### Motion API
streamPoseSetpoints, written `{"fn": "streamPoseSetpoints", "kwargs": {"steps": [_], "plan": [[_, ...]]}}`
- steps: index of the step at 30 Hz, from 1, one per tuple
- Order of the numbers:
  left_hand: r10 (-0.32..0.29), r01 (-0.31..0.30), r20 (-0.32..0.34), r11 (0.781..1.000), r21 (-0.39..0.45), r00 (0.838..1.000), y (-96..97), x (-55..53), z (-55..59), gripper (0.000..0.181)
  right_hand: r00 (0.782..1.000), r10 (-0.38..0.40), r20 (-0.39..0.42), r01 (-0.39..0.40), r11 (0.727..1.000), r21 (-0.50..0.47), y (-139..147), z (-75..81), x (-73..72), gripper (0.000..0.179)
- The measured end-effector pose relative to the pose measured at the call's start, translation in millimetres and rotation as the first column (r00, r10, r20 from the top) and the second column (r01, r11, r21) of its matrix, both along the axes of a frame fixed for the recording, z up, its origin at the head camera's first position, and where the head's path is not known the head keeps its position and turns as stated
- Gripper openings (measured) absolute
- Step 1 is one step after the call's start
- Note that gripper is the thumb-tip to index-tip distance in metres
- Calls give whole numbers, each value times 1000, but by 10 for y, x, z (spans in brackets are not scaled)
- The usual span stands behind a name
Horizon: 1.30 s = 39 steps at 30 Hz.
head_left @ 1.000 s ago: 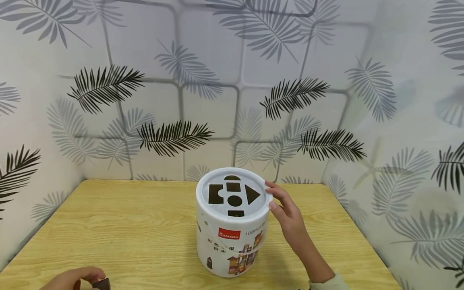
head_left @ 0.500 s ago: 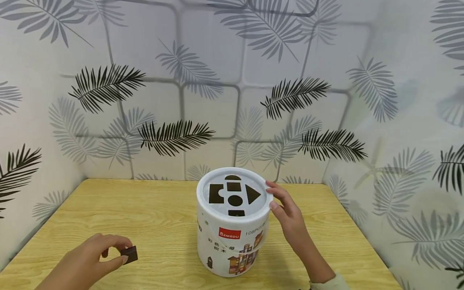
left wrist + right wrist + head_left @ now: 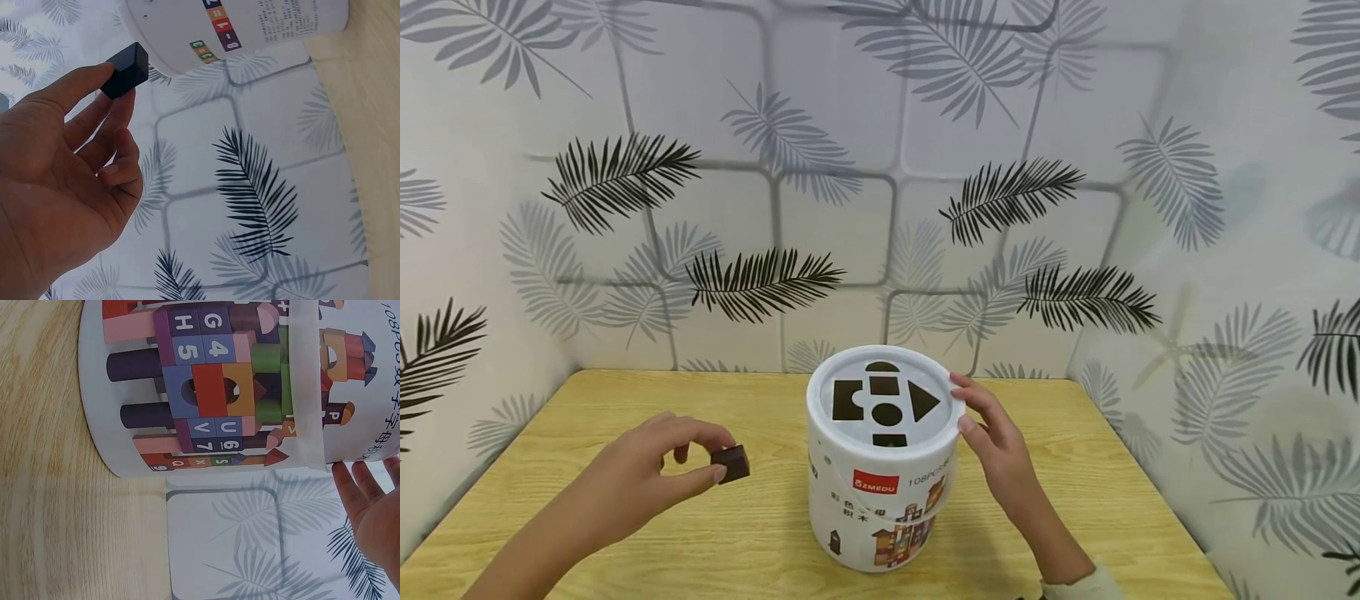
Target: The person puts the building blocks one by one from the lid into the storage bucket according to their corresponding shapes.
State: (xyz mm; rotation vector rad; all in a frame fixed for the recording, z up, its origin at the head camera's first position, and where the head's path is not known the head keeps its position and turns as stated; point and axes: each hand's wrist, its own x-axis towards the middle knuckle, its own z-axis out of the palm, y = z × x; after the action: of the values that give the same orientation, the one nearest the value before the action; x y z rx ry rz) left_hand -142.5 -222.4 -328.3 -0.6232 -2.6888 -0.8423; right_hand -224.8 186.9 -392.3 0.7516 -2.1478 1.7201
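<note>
My left hand point(image 3: 647, 475) is raised over the left part of the table, pinching a small dark toy block point(image 3: 731, 464) between thumb and fingertips. In the left wrist view the block point(image 3: 130, 70) looks dark and box-shaped, its near end covered by the thumb. To its right, a white toy-block bucket point(image 3: 850, 521) stands upright. Its lid point(image 3: 850, 437) has several shaped holes, among them a circle, a triangle and rectangles. My right hand point(image 3: 1000, 454) rests its fingertips and thumb against the bucket's right rim, its fingers point(image 3: 352, 494) only slightly bent.
The bucket stands on a light wood-grain table point(image 3: 700, 408). Behind and on both sides rise walls point(image 3: 835, 225) with a leaf pattern. A thin carrying handle point(image 3: 872, 512) hangs across the bucket's front.
My left hand has come in from the lower left corner, moving up and right with the block toward the bucket. My right hand and the bucket have stayed in place.
</note>
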Motion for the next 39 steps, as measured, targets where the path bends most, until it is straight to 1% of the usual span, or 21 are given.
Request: {"fn": "streamPoseSetpoints", "kwargs": {"steps": [2,4,6,8,12,14,18,23,27,32,39], "plan": [[-25,25,-13,1000,3,1000,95,-32,109,21,1000,1,2,-1,1000,-5,1,3,1,30],[-50,50,-7,999,8,999,191,-72,212,20,1000,5,4,-5,1000,-13,2,4,-1,31],[-86,86,-13,996,17,996,289,-124,287,19,1000,12,5,-12,1000,-21,2,4,-3,31],[-115,115,-11,993,30,993,390,-179,344,18,1000,20,6,-20,999,-27,1,2,-4,31],[-154,153,3,987,47,988,596,-320,402,18,1000,17,6,-17,1000,-24,2,-3,-6,31],[-165,164,23,985,50,986,703,-392,416,17,1000,14,8,-14,1000,-23,2,-5,-5,31],[-208,205,75,978,43,975,922,-514,446,16,1000,12,12,-12,1000,-17,1,-13,1,31],[-254,254,138,967,17,957,1161,-592,494,17,1000,12,4,-12,1000,-7,6,-10,-2,31],[-268,272,185,962,4,945,1317,-635,499,19,1000,11,-3,-11,1000,-5,19,1,-11,31],[-268,275,209,961,-5,940,1394,-647,453,20,1000,17,-11,-17,1000,-13,21,6,-17,31],[-276,276,238,961,37,931,1393,-634,384,17,1000,13,-7,-13,1000,-12,23,0,-8,30]]}}
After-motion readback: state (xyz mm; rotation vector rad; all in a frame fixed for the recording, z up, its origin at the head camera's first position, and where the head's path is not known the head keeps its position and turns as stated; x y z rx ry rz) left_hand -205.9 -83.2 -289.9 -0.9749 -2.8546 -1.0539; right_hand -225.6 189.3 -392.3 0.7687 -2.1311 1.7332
